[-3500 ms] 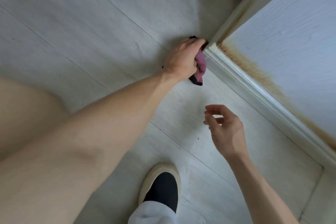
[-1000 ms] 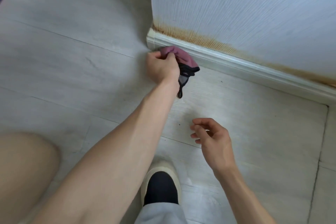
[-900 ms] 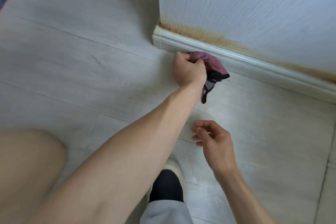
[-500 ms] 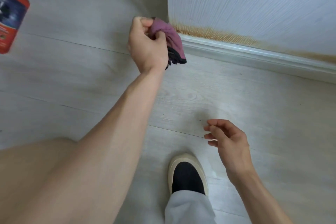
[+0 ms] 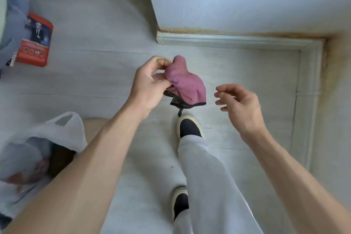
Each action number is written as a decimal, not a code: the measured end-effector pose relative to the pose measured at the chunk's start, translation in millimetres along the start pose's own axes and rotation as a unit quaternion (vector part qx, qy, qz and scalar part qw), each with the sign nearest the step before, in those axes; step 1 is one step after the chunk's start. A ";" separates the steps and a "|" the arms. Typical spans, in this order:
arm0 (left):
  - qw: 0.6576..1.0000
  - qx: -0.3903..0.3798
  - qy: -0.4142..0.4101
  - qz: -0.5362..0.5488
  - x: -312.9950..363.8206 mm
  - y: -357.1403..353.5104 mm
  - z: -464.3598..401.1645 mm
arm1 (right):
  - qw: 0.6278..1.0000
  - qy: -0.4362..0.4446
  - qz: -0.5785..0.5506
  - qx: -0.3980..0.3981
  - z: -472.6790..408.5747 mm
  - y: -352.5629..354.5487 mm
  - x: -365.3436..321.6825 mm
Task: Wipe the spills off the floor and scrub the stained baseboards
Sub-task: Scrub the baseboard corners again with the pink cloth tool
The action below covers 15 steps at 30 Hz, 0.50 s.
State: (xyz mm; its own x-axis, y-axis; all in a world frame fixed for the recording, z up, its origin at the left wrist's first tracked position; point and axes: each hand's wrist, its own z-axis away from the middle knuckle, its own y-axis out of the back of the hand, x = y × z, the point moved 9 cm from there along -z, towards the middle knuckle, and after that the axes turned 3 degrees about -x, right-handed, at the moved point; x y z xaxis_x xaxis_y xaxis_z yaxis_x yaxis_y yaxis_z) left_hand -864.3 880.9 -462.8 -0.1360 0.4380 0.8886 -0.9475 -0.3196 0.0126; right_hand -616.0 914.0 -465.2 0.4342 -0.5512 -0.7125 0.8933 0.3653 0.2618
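Note:
My left hand (image 5: 150,83) pinches a bunched pink cloth with a dark edge (image 5: 187,85), held in the air above the pale wood-look floor (image 5: 95,81). My right hand (image 5: 239,104) hovers to the right of the cloth with fingers loosely curled, holding nothing. The white baseboard (image 5: 228,41) runs along the wall ahead and turns down the right side (image 5: 311,91). A brown-orange stain line (image 5: 209,30) follows the wall just above it and spreads up the right wall (image 5: 334,74).
A red and blue printed packet (image 5: 35,43) lies on the floor at the left beside blue fabric (image 5: 11,15). A white plastic bag (image 5: 38,148) with things inside sits at the lower left. My legs in grey trousers and dark shoes (image 5: 190,127) stand below the hands.
My left hand lifted the cloth off the baseboard corner and brought it back toward me. The view pulled back and up, showing both feet, the bag and the right wall corner.

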 end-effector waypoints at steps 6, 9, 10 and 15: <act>0.980 -0.174 0.004 0.091 124.6 -60.3 90.3 | 0.997 0.049 -0.047 -0.032 91.3 57.0 -98.4; 0.962 -0.244 0.006 0.120 192.8 -85.6 129.9 | 0.982 0.062 -0.095 -0.151 133.3 63.4 -155.4; 0.959 -0.255 0.004 0.128 216.1 -92.5 142.2 | 0.975 0.065 -0.111 -0.179 151.0 67.9 -176.1; 0.964 -0.252 -0.041 0.070 312.3 -121.8 184.7 | 0.960 0.105 -0.129 -0.224 219.4 106.2 -258.0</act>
State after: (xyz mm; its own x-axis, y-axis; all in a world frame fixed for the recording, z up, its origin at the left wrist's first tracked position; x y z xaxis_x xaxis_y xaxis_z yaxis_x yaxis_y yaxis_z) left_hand -737.9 901.5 -102.2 -0.2697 0.3460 0.8986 -0.9444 0.0873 -0.3171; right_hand -607.7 930.4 -110.6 0.1293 -0.5200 -0.8443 0.8084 0.5483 -0.2139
